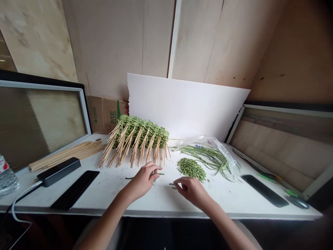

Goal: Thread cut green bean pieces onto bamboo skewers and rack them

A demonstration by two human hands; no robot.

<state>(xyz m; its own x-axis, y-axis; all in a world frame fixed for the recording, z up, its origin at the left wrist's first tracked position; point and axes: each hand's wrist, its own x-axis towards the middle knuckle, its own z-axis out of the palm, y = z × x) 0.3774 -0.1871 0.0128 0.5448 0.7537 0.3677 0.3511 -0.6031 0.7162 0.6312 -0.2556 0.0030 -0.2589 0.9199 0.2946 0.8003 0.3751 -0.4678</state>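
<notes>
My left hand [144, 181] rests on the white table [161, 198] with its fingers pinched on short green bean pieces [155, 174] lying in front of the skewer pile. My right hand [189, 188] is beside it, fingers pinched on a small green bean piece [172, 184]. Just beyond my right hand lies a heap of cut bean pieces [191, 168]. Behind my left hand is a stack of finished skewers [137, 139], green beans threaded on bamboo sticks. Long uncut beans [208, 156] lie on a clear plastic bag [221, 149] to the right.
A bundle of bare bamboo sticks [67, 154] lies at the left, with a black power bank [59, 171] and a black phone [75, 189] near it. Another phone [264, 190] lies at the right. A white foam board [184, 104] leans against the wall, beside a cardboard box [105, 113]. A water bottle [7, 178] stands at far left.
</notes>
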